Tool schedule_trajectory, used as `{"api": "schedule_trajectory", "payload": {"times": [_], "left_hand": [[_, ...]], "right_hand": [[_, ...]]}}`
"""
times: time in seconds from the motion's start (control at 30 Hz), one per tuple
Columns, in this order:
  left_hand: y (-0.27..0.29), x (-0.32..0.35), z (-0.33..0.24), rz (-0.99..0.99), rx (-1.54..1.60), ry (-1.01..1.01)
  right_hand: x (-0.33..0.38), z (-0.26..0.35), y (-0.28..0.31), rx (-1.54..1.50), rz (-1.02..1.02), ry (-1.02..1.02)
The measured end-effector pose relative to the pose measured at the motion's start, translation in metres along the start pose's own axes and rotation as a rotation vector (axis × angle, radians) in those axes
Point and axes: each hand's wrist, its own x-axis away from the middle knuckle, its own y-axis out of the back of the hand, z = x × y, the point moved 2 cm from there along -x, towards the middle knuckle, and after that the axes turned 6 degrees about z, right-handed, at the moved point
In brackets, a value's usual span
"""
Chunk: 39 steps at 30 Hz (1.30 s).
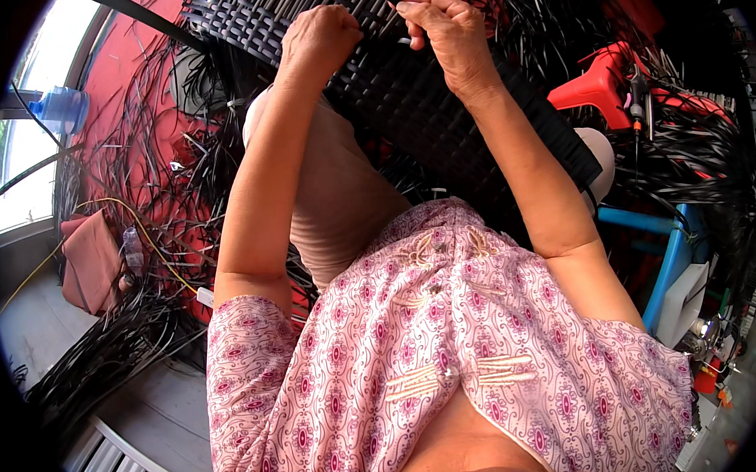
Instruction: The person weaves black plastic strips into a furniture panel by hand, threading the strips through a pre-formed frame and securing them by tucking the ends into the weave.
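Observation:
A dark woven wicker panel (422, 114) lies across my lap and reaches toward the top of the view. Over its upper left part my left hand (319, 40) is curled closed, knuckles up; whatever its fingers hold is hidden. To the right, over the same weave, my right hand (450, 38) makes a pinch with thumb and forefinger. A tiny dark tip shows at those fingertips, too small to name. The two hands are a short way apart. Near them, the panel's far part shows greyer, lighter strands.
Loose black strips (547, 22) are heaped at the upper right and scattered over the red floor (123, 96). A red plastic stool (600, 89) stands at the right, with a screwdriver-like tool (638, 99) by it. A blue frame (670, 268), a water jug (62, 109) and a yellow cord (146, 235) surround me.

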Motion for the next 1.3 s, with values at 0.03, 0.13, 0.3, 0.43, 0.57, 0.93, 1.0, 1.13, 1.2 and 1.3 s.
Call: {"api": "schedule_trajectory", "payload": {"times": [0.03,0.13,0.3,0.43,0.57,0.93,1.0,1.13,1.2,1.3], "left_hand": [[-0.004,0.001,-0.002,-0.029,-0.070,0.000],[-0.005,0.003,-0.014,0.005,-0.170,0.016],[-0.005,0.003,-0.016,0.053,-0.184,0.008],[-0.006,0.000,-0.005,-0.010,-0.095,-0.065],[-0.009,-0.004,0.003,0.026,-0.008,-0.065],[-0.014,-0.003,0.001,0.004,-0.067,-0.044],[-0.014,-0.001,0.001,-0.006,-0.062,-0.042],[-0.011,0.000,-0.003,0.009,-0.050,-0.034],[-0.011,0.000,-0.003,0.000,-0.037,-0.042],[-0.011,-0.001,-0.001,-0.004,-0.010,-0.071]], "right_hand": [[0.001,0.001,0.000,0.004,-0.002,-0.005],[0.000,0.003,0.000,0.009,-0.013,-0.006],[0.000,-0.001,0.001,0.019,0.009,0.009],[0.002,-0.003,0.000,0.338,-0.043,0.014],[0.004,-0.009,0.001,0.773,-0.063,0.112],[-0.002,-0.016,-0.013,1.170,-0.037,0.038],[-0.003,-0.019,-0.013,1.195,-0.072,0.076],[-0.005,-0.019,-0.015,1.230,-0.045,0.052],[-0.004,-0.015,-0.020,1.256,-0.028,0.013],[-0.008,-0.023,-0.020,1.253,0.002,0.025]]}}
